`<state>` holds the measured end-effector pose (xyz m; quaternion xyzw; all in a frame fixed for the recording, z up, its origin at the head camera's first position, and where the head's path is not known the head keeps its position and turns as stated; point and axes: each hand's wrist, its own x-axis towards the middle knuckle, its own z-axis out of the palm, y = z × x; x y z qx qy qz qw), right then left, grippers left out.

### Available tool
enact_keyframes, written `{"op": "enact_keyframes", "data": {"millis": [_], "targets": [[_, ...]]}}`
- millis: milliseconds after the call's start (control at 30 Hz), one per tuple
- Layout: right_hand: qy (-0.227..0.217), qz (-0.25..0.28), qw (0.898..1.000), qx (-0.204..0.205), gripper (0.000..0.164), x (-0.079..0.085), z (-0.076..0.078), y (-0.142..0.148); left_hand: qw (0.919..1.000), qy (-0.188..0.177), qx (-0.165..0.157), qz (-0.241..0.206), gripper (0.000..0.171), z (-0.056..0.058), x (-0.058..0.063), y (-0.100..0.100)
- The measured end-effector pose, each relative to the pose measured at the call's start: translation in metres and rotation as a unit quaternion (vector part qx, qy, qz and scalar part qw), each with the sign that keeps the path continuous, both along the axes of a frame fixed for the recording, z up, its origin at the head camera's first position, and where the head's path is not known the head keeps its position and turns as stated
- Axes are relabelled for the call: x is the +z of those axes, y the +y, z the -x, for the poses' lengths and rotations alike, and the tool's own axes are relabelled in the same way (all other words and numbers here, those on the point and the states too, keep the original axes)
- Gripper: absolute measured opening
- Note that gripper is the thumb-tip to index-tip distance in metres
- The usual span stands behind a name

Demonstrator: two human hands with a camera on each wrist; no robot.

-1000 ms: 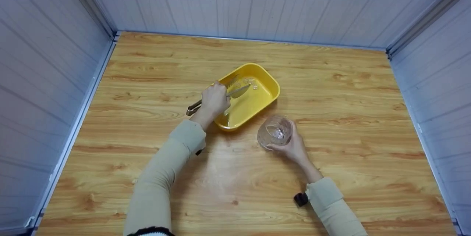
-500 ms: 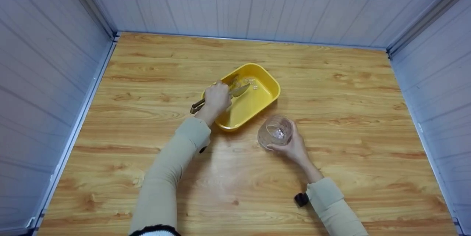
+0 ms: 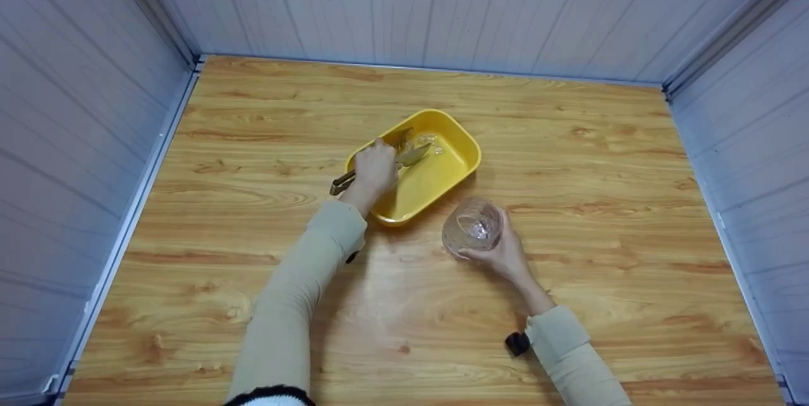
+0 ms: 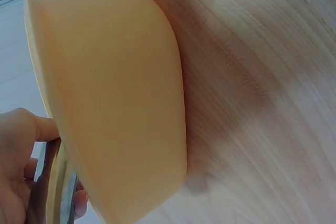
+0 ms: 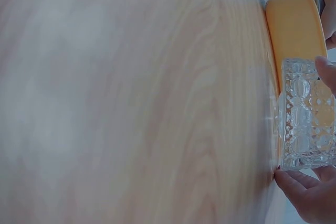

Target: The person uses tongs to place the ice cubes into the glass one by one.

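Note:
My left hand [image 3: 375,169] grips metal tongs [image 3: 414,154] over the near-left side of a yellow plastic tub [image 3: 436,181]. The tongs' arms reach down into the tub, spread apart, toward several small clear pieces like ice cubes [image 3: 430,140]. Their joined end sticks out behind the hand. In the left wrist view, fingers and tongs [image 4: 41,182] are close by the tub's rim. My right hand [image 3: 505,254] holds a clear patterned glass [image 3: 456,234] upright on the table, fingers and thumb around its side. Something clear and shiny shows inside the glass. In the right wrist view, the glass [image 5: 302,119] overlaps the tub.
The wood-grain table [image 3: 619,216] is bounded by pale panel walls [image 3: 404,7] at the back and both sides. The tub stands near the middle, angled, with the glass just to its near right. A small black object [image 3: 517,343] is at the right sleeve cuff.
My left hand has shifted slightly right with the tongs, and its forearm has swung rightward. The tongs' rear end has also come right. The right hand and glass have stayed put.

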<state>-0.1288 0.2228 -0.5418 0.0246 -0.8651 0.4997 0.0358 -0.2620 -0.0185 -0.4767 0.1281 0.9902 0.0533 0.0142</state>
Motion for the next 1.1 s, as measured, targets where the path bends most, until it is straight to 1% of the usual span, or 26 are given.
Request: {"op": "enact_keyframes", "data": {"millis": [167, 333, 433, 467, 567, 667, 700, 867, 1100], "targets": [[0.003, -0.002, 1.0, -0.003, 0.098, 0.0, 0.0, 0.0, 1.0, 0.006, 0.001, -0.002, 0.028, 0.001, -0.001, 0.0], [0.004, -0.001, 1.0, 0.0, 0.097, 0.001, -0.001, 0.0, 1.0, -0.001, -0.001, -0.008, 0.029, 0.002, -0.002, 0.001], [0.001, 0.001, 1.0, 0.003, 0.094, 0.015, -0.004, -0.006, 0.9999, -0.005, -0.005, -0.015, 0.026, 0.003, -0.002, 0.0], [-0.001, 0.0, 1.0, 0.004, 0.094, 0.016, -0.004, -0.006, 0.9998, -0.005, -0.007, -0.017, 0.023, 0.003, -0.002, 0.0], [-0.005, 0.007, 1.0, 0.005, 0.092, 0.03, -0.009, -0.011, 0.9997, 0.003, -0.015, -0.018, 0.021, 0.003, -0.002, -0.001], [-0.004, 0.013, 1.0, 0.007, 0.093, 0.032, -0.01, -0.011, 0.9996, 0.013, -0.022, -0.016, 0.017, 0.004, -0.002, -0.002], [-0.003, 0.015, 1.0, 0.008, 0.092, 0.037, -0.011, -0.013, 0.9995, 0.016, -0.024, -0.015, 0.017, 0.004, -0.002, -0.002], [-0.007, 0.008, 1.0, 0.005, 0.093, 0.039, -0.011, -0.014, 0.9993, 0.02, -0.028, -0.014, 0.015, 0.005, -0.002, -0.002], [-0.009, 0.011, 1.0, 0.004, 0.092, 0.038, -0.011, -0.014, 0.9988, 0.032, -0.036, -0.011, 0.018, 0.006, -0.003, -0.002]]}}
